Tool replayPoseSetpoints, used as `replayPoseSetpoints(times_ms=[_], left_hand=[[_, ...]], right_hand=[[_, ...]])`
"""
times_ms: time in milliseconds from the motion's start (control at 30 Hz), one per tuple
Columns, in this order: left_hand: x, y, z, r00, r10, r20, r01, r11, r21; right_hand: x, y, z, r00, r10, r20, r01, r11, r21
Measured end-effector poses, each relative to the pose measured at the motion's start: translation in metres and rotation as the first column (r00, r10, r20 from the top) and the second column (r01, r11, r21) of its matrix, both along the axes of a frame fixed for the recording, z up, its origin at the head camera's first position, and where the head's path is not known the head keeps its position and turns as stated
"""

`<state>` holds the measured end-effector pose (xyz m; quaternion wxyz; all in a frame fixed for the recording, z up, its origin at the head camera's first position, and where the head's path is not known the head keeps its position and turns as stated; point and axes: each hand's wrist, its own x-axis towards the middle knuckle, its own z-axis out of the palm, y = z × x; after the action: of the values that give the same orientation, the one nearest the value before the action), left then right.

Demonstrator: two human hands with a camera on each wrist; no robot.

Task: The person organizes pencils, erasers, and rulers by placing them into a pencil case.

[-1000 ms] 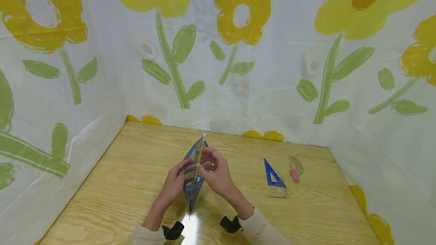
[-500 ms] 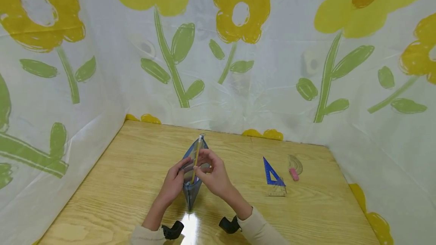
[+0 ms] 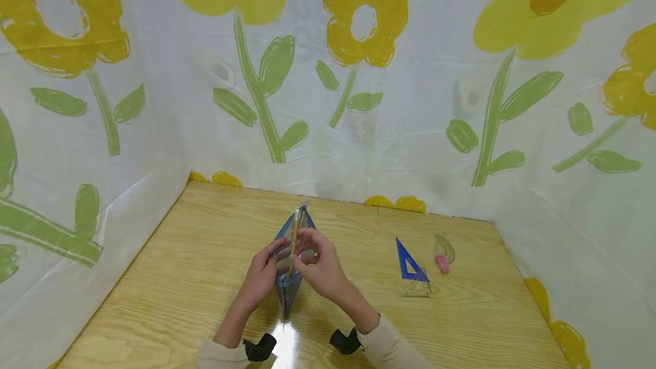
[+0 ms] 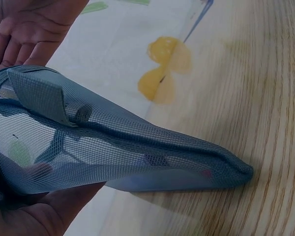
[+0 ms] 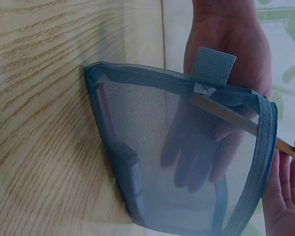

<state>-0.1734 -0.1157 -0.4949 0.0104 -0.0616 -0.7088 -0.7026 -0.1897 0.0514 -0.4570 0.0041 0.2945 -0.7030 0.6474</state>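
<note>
A blue mesh zip pouch (image 3: pixel 288 299) stands on the table with its zipped mouth open upward. My left hand (image 3: pixel 261 275) holds the pouch's left side, and its fingers show through the mesh in the right wrist view. Between thumb and fingers my right hand (image 3: pixel 322 263) pinches a yellow pencil (image 3: pixel 294 231), white end up. The pencil slants into the pouch, its lower part visible behind the mesh. Also inside, at the pouch's base, lie a dark blocky item (image 5: pixel 130 162) and a thin pinkish one (image 5: pixel 107 109), both blurred by the mesh.
To the right on the wooden table (image 3: pixel 487 300) lie a blue set square (image 3: pixel 406 261), overlapping a clear one (image 3: pixel 416 290), and a pink eraser (image 3: pixel 442 263) against a clear protractor (image 3: pixel 447 246). Flower-printed cloth (image 3: pixel 420 130) encloses the table's back and sides.
The pencil has sunk lower into the pouch, its white end shifting down and slightly left. My right hand has moved a little with it; the left hand and pouch stay almost still.
</note>
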Motion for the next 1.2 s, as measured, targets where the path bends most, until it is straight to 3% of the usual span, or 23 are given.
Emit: replayPoseSetpoints(times_ms=[200,467,667,900,1200], left_hand=[[0.001,0.0,0.0,1.0,0.003,0.006,-0.002,1.0,-0.016],[0.002,-0.001,0.0,1.0,0.014,-0.013,-0.015,0.999,-0.041],[0.003,0.0,0.001,1.0,-0.005,0.0,0.005,1.0,0.011],[0.004,0.0,0.001,1.0,0.002,-0.007,-0.002,1.0,0.015],[0.005,-0.002,0.001,1.0,0.0,-0.009,0.001,0.999,0.034]], right_hand=[[0.002,-0.001,0.004,1.0,-0.008,0.02,0.007,0.999,0.048],[0.001,0.0,0.004,1.0,-0.01,-0.018,0.011,0.997,0.079],[0.002,0.002,0.002,1.0,-0.017,-0.023,0.018,0.998,0.063],[0.001,0.007,0.002,0.999,-0.007,-0.037,0.009,0.999,0.043],[-0.003,0.024,-0.004,0.997,-0.066,-0.046,0.066,0.998,-0.009]])
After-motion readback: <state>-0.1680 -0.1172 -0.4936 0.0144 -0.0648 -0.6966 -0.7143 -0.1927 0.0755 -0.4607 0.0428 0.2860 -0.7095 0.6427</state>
